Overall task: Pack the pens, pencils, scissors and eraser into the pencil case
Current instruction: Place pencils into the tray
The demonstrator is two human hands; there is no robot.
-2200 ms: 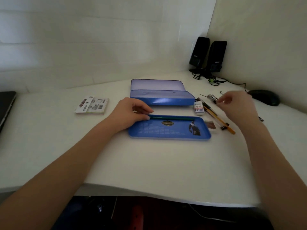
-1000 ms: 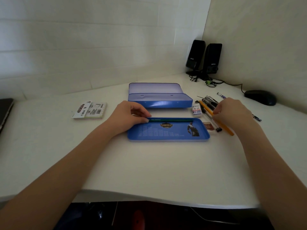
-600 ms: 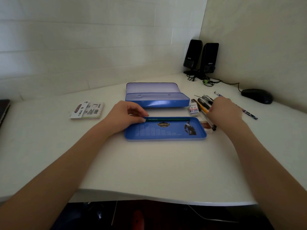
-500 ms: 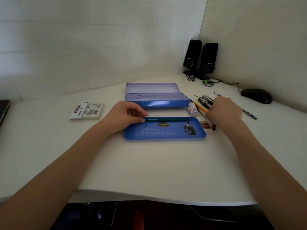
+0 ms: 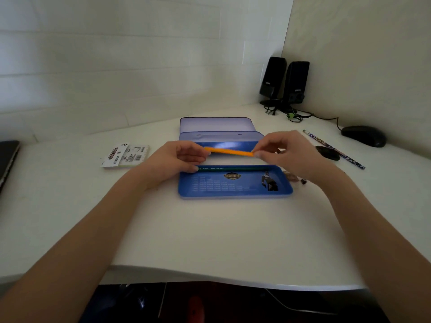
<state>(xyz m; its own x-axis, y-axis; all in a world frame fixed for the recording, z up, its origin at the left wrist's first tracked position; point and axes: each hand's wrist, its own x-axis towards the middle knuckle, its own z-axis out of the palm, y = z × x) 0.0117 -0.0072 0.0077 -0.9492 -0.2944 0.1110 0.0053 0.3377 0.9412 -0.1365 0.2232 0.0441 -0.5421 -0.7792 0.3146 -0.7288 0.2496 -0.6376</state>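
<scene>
The speakers (image 5: 284,83) at 1 o'clock carry small white logos, too small to read; print on the tray (image 5: 235,183) is blurred.

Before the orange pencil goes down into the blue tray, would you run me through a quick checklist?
1. Orange pencil held at both ends by right hand and left hand: ok.
2. Pencil roughly parallel to blue tray: ok.
3. Free space in tray in front of green pencil: ok.
4. Green pencil lying along far wall: ok.
5. Pencil shorter than tray: ok.
6. Eraser and scissors within reach: cannot tell.
</scene>
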